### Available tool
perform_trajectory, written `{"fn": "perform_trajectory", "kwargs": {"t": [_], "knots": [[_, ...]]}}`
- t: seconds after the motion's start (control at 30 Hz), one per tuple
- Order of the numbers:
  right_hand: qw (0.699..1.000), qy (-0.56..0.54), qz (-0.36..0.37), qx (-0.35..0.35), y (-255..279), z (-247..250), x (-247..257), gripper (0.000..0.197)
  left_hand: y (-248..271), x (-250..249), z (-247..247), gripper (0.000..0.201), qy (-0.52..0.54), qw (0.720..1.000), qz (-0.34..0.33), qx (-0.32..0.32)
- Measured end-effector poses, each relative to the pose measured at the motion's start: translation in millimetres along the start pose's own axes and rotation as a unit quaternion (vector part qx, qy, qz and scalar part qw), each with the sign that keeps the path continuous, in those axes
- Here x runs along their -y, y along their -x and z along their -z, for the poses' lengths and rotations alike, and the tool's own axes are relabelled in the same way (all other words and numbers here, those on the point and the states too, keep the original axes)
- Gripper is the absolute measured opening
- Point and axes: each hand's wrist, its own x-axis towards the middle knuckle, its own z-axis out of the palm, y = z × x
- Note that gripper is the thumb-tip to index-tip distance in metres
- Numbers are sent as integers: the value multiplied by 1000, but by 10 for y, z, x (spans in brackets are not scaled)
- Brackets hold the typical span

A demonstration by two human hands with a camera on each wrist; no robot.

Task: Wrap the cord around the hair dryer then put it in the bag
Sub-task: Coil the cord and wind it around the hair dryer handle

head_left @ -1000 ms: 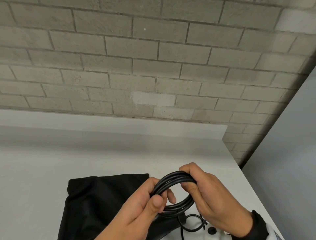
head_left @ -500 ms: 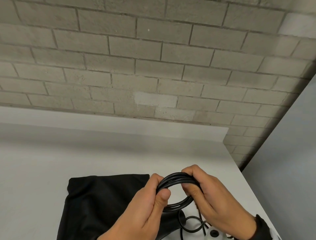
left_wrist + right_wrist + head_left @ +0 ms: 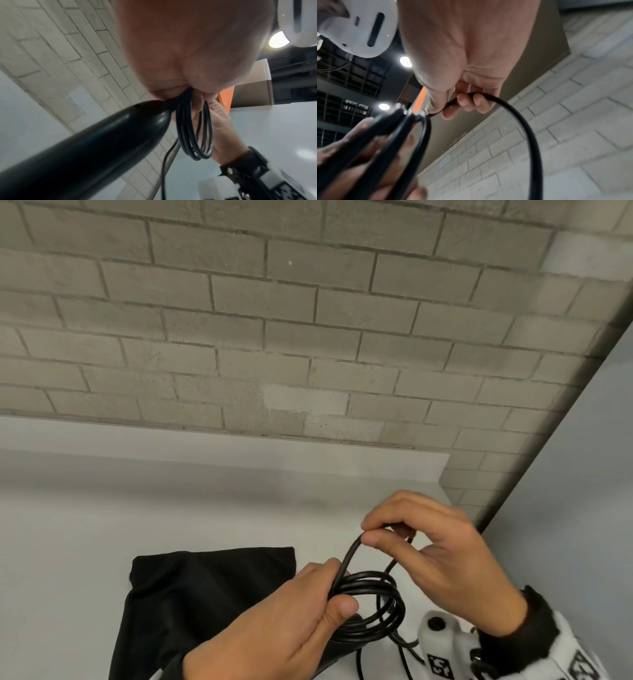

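My left hand [image 3: 329,601] grips a coil of black cord [image 3: 380,611] together with the end of the black hair dryer handle [image 3: 96,143]. In the left wrist view the cord loops [image 3: 193,132] hang from my curled fingers beside the handle. My right hand [image 3: 387,534] pinches a single strand of the cord [image 3: 518,112] above and to the right of the coil, holding it as a loop. The black bag [image 3: 205,604] lies flat on the white table [image 3: 102,525], just left of my hands. Most of the dryer is hidden below my left hand in the head view.
A grey brick wall [image 3: 274,337] rises behind the table. The table's right edge [image 3: 455,508] runs close to my right hand, with a grey panel [image 3: 565,508] beyond it. Thin cables [image 3: 404,652] and a white wrist device [image 3: 442,635] sit below my right wrist.
My right hand let go of the coil's right side and rose up and to the right, drawing out one strand. My left hand kept its grip on the coil.
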Motion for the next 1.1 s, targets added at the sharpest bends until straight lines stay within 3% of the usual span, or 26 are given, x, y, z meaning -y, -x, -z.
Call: {"fn": "perform_trajectory", "kwargs": {"t": [0.07,0.17,0.3,0.37,0.47,0.7,0.9,1.0,1.1], "knots": [[994,-84,-70,-3,38,-169,-57,7,8,-3,2,52,18,1000,0,-18],[960,-219,-174,5,140,-377,-122,20,40,16,11,56,36,998,-1,-55],[925,-325,-194,45,252,-405,-104,54,42,63,-9,46,70,987,-6,-142],[925,-317,-197,68,288,-401,-46,53,17,91,-22,40,63,983,-8,-172],[936,-270,-218,65,296,-398,-27,20,-8,90,-47,38,51,982,3,-181],[933,-249,-257,46,240,-321,8,13,-73,40,-16,26,48,982,27,-182],[912,-261,-294,116,212,-278,30,19,-75,56,-39,27,52,981,-2,-188],[918,-241,-289,129,208,-259,39,18,-88,61,-82,27,50,976,15,-213],[938,-199,-268,90,254,-328,30,23,-108,51,-83,28,54,973,28,-222]]}}
